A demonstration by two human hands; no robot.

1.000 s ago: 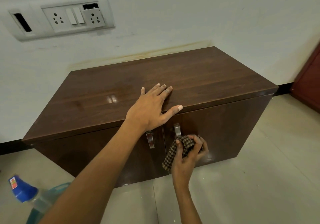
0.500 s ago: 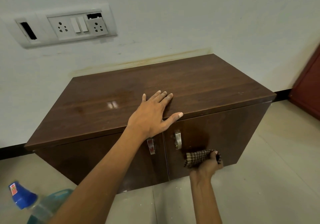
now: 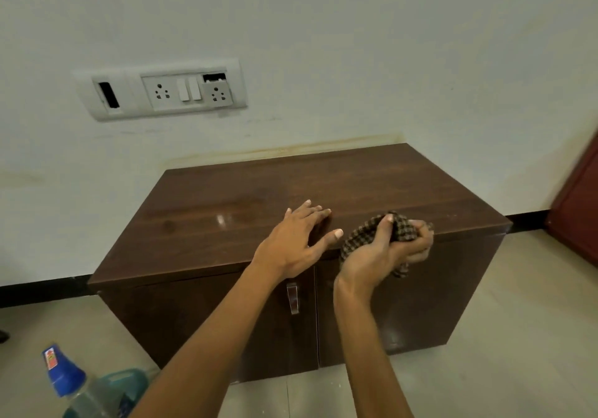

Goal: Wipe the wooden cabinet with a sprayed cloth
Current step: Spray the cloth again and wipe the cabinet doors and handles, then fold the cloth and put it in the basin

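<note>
While my left hand [image 3: 299, 242] is lying flat on top of the wooden cabinet [image 3: 372, 187] with fingers spread apart, my right hand [image 3: 383, 252] is squeezing the checked cloth [image 3: 365, 233] tight at the cabinet's front top edge.

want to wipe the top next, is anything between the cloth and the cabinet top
Only the left hand, resting flat near the front edge of the cabinet top. The right hand holds the cloth bunched at that edge; the rest of the top shows nothing on it.

Single head view, angled down, close above cabinet [image 3: 323, 184]
</note>
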